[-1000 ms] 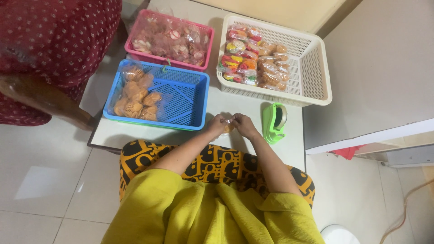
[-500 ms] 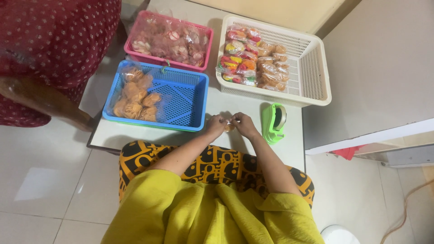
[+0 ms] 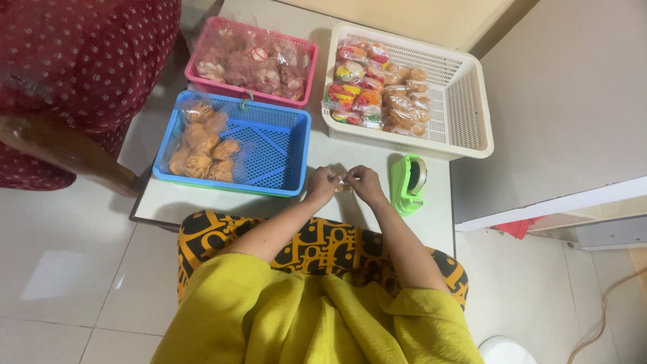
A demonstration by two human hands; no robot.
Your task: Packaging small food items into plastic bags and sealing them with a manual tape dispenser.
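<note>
Both hands pinch a small packet over the white table.

The left hand (image 3: 323, 183) and right hand (image 3: 365, 183) close fingertips on a small clear-wrapped snack packet (image 3: 344, 185), seemingly golden-brown inside, glossy and crinkled, just beside the perforated blue plastic basket (image 3: 269, 145) and the green tape dispenser (image 3: 408, 182), on the table (image 3: 350, 156).
</note>
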